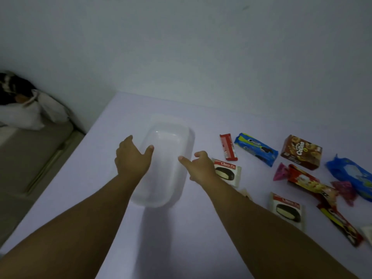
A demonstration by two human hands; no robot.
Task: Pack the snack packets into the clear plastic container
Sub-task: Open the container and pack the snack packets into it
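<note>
On the table there was one clear plastic container (167, 164). To its right lay two Choco Pie packets (228, 172) (287, 211), two blue cookie packs (256, 149) (351, 176), one small red wafer bar (228, 147), one brown Collon box (301, 152) and two long red packets (308, 183) (340, 223).

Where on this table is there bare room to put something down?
Bare tabletop lies near the person between the forearms, below the clear container, and beyond it toward the wall. Right of the right hand it is crowded with snack packets.
</note>
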